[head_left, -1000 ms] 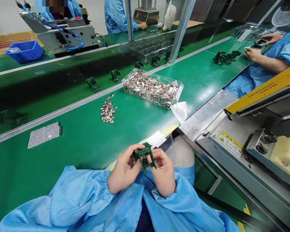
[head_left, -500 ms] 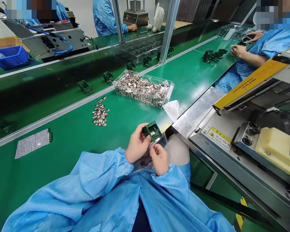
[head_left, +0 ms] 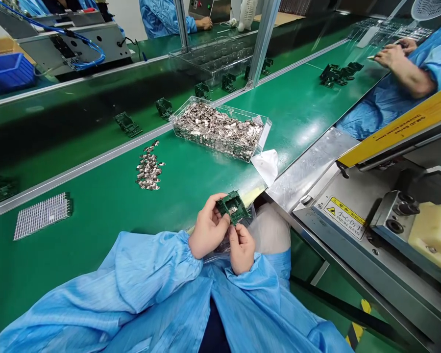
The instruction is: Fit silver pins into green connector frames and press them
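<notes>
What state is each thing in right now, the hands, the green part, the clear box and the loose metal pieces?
Left hand: closed on the green fixture.
Right hand: fingers at the fixture's lower edge.
Green fixture: held above the lap, tilted.
Clear box: open, full of small metal clips.
Loose clip pile: spread on the green table.
White grid sheet: lying flat.

Bright, even overhead light fills the scene, with white glare on the glossy green bench mat (head_left: 308, 135) toward two o'clock. Straight edges bow toward the frame borders, and a dark band shades the green conveyor belt (head_left: 40, 142) at ten o'clock.
</notes>
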The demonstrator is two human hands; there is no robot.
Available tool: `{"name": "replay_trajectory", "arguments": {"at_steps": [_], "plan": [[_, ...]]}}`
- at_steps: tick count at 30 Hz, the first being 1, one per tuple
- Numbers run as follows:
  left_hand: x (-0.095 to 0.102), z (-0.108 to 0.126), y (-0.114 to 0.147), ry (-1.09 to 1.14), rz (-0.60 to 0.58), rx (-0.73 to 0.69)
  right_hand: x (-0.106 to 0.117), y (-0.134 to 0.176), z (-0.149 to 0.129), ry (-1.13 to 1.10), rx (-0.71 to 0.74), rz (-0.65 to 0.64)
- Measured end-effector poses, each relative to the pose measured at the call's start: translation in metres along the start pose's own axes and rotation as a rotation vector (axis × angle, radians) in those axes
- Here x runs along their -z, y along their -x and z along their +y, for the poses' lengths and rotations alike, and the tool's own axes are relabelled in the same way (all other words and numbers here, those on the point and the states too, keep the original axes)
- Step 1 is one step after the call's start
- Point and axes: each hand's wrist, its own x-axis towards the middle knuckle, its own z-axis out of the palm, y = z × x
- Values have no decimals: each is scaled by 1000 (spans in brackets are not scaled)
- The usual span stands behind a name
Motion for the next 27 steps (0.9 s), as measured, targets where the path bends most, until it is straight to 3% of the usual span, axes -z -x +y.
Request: {"name": "replay_trajectory", "arguments": {"at_steps": [8, 16, 20, 27], "plan": [[-1, 0, -5, 21, 55, 1, 11, -4, 11, 116, 126, -58], [1, -4, -5, 29, 25, -13, 10, -6, 17, 195, 197, -35], [1, -3, -5, 27, 28, -4, 12, -8, 25, 215, 154, -74], [0, -2, -5, 51, 36, 21, 35, -17, 28, 235, -44, -245]]}}
